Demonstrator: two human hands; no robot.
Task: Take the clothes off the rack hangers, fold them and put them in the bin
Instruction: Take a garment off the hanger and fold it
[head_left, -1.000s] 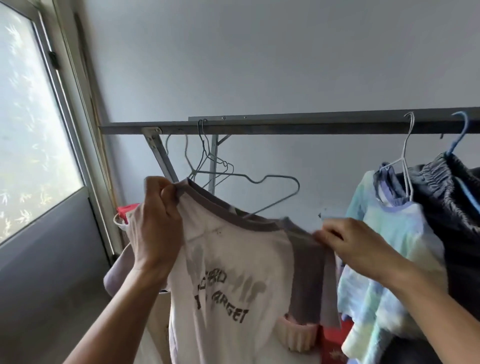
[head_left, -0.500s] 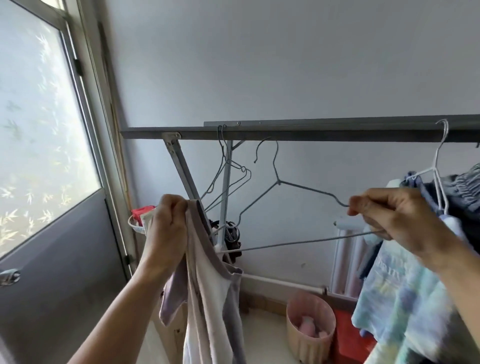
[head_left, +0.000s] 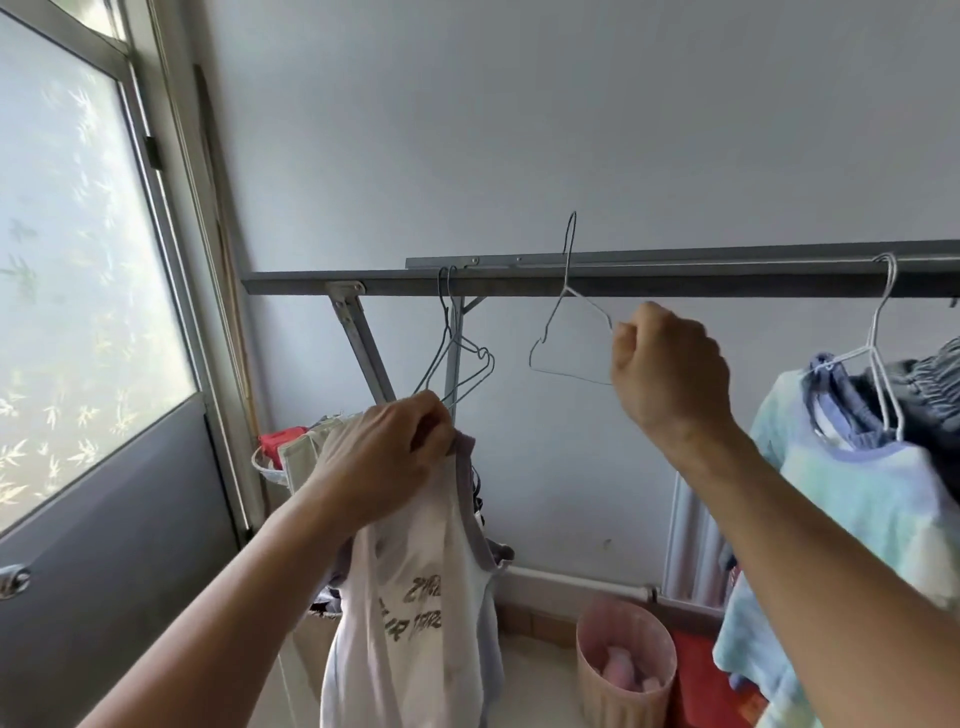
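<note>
My left hand (head_left: 387, 457) grips the grey neckline of a white T-shirt (head_left: 415, 613) with dark lettering, which hangs limp below it. My right hand (head_left: 667, 369) holds a bare wire hanger (head_left: 566, 332) by its shoulder, its hook raised just above the grey rack bar (head_left: 675, 278). Two empty wire hangers (head_left: 457, 358) hang on the bar to the left. At the right a pale blue tie-dye shirt (head_left: 862, 514) hangs on a white hanger (head_left: 880, 358), with dark clothes behind it.
A frosted window and grey door (head_left: 88, 322) fill the left side. A pink ribbed bin (head_left: 623, 654) with something pink inside stands on the floor by the wall. A red box (head_left: 711, 680) lies beside it. A white basket with a red item (head_left: 280, 447) sits behind my left hand.
The T-shirt has come off the wire hanger and now dangles from my left hand. My right hand has lifted the emptied hanger up to the rack bar.
</note>
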